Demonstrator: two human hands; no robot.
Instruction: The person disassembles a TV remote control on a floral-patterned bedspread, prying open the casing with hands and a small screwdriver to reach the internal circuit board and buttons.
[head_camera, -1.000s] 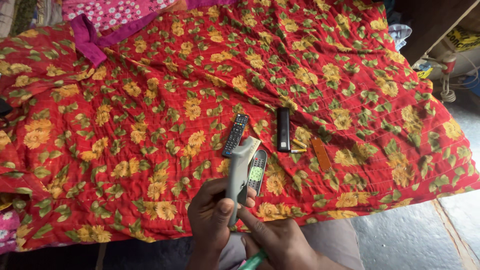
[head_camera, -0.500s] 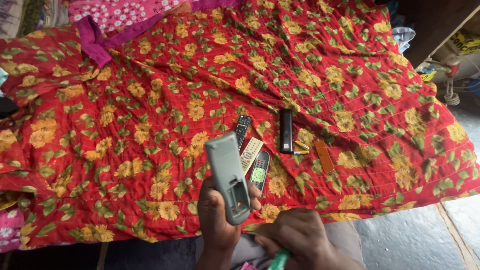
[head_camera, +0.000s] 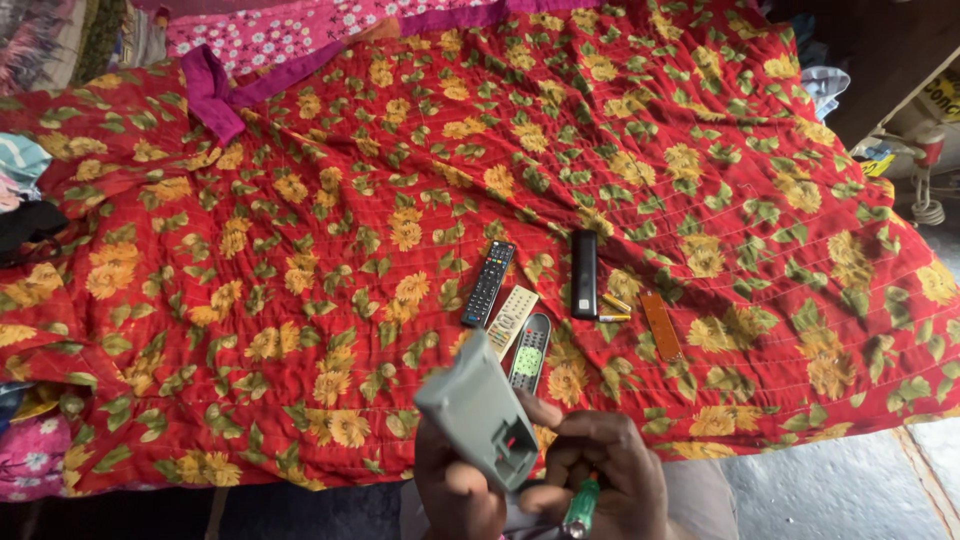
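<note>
Head view, low centre: the left hand (head_camera: 455, 490) is wrapped around a grey remote (head_camera: 480, 413), gripping it back-side up with its open battery bay showing near the lower end. Just at three o'clock of it, the right hand (head_camera: 608, 470) is curled closed around a green-handled screwdriver (head_camera: 580, 505), knuckles touching the remote's lower end. Up at twelve o'clock on the red floral quilt (head_camera: 300, 250) lie a black remote (head_camera: 487, 282), a beige remote (head_camera: 512, 320) and a dark remote with a green panel (head_camera: 529, 352). Further toward one o'clock sit a black bar-shaped remote (head_camera: 584, 273), two small batteries (head_camera: 613, 309) and an orange strip (head_camera: 661, 326).
</note>
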